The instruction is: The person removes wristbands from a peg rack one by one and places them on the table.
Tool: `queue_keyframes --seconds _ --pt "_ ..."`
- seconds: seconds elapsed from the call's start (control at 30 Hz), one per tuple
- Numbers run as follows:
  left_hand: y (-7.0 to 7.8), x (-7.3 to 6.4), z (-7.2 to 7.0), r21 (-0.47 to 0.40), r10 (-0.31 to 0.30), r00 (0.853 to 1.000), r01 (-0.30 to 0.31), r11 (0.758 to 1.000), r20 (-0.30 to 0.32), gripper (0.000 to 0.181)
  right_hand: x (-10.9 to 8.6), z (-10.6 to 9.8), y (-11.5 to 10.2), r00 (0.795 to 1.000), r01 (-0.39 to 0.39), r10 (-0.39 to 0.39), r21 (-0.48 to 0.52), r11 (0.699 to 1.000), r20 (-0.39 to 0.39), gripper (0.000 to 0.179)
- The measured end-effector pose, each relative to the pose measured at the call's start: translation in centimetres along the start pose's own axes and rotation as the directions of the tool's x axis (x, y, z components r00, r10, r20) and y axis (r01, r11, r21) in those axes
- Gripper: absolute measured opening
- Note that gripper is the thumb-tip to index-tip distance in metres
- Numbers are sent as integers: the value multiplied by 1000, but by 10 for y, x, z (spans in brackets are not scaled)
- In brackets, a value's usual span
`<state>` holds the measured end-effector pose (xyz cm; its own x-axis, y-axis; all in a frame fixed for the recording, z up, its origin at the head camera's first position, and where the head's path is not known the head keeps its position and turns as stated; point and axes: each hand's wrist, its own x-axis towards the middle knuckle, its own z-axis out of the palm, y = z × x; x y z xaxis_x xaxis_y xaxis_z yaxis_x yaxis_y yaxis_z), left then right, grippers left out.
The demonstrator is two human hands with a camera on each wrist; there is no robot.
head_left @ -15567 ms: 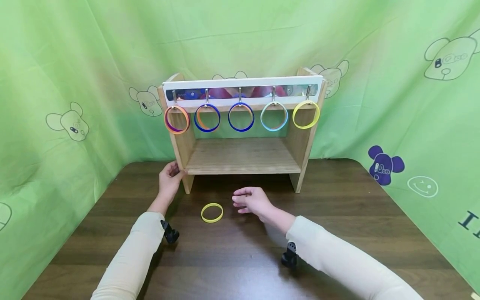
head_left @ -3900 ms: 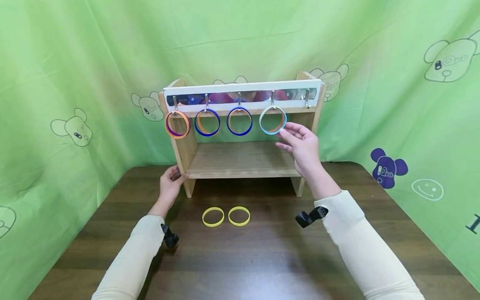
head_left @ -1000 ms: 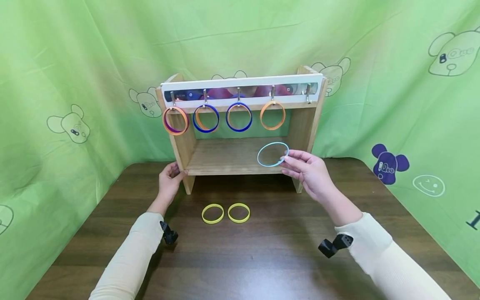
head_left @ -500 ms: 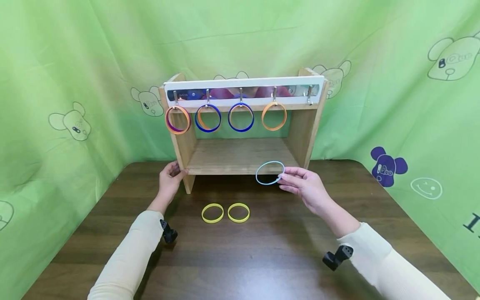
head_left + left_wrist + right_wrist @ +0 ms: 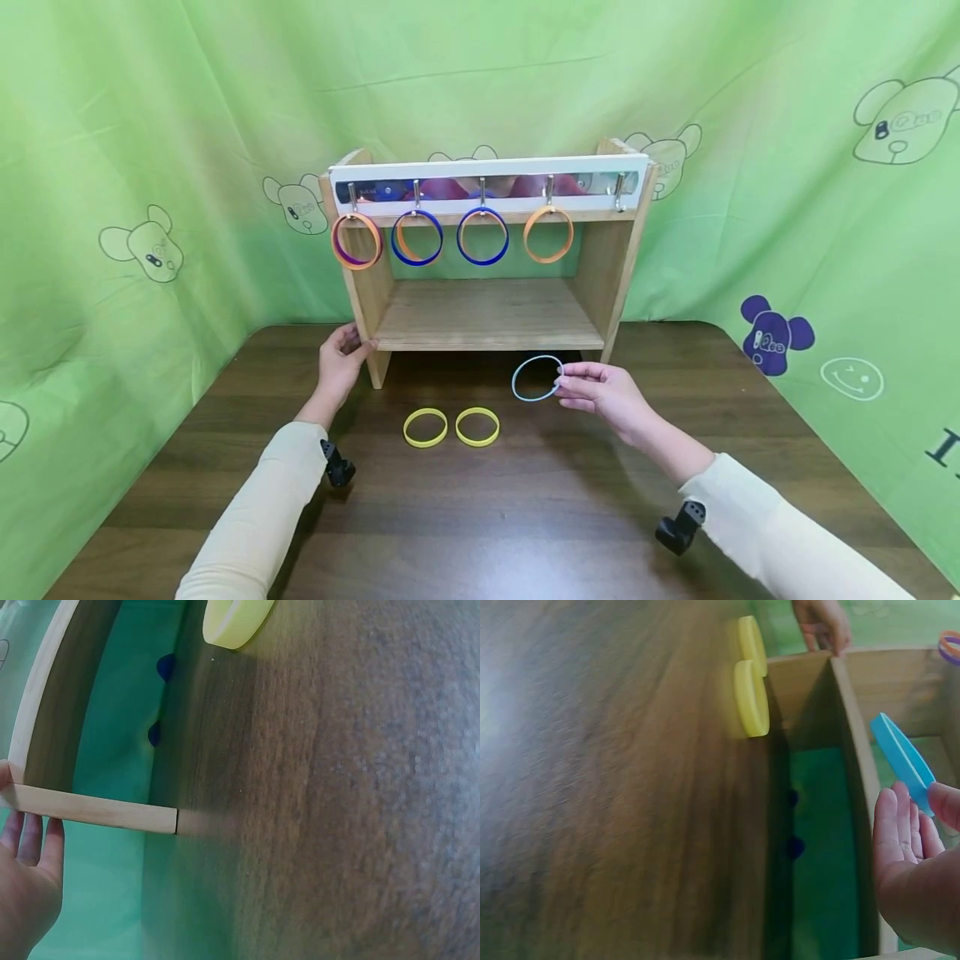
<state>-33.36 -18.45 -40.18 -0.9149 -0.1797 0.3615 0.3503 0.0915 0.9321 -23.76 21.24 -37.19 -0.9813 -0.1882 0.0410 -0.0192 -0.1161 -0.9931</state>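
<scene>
Right hand [image 5: 606, 397] in the action, a light-blue wristband [image 5: 901, 757] pinched by its right edge between thumb and fingers! The loop juts out left of the fingertips, clear of the tabletop [image 5: 480, 517], and in the head view sits just below the front edge of the shelf board [image 5: 487, 321]. Left of it and nearer the person, two yellow wristbands [image 5: 425, 444] lie side by side. Across the way, the left hand [image 5: 337, 367] grips the wooden side panel [image 5: 367, 292], thumb and fingers on opposite faces. Up top, an orange wristband [image 5: 547, 260] hangs well above the blue.
</scene>
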Motion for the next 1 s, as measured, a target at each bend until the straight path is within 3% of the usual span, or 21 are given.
queue_keyframes --seconds 0.37,0.6,0.9,1.0 --pt "-2 0 -1 23 -2 1000 2 1000 1 39 -1 -5 21 994 -103 104 -22 994 30 11" --pt "-3 0 0 9 -33 999 33 999 10 39 1 -9 31 991 -126 127 -62 990 27 14" --pt "26 -10 0 5 -39 998 39 999 44 39 3 -9 39 990 -138 142 -128 982 22 35" --pt "24 -9 0 9 -52 998 52 999 41 39 4 -8 41 990 -137 142 -144 980 25 38"
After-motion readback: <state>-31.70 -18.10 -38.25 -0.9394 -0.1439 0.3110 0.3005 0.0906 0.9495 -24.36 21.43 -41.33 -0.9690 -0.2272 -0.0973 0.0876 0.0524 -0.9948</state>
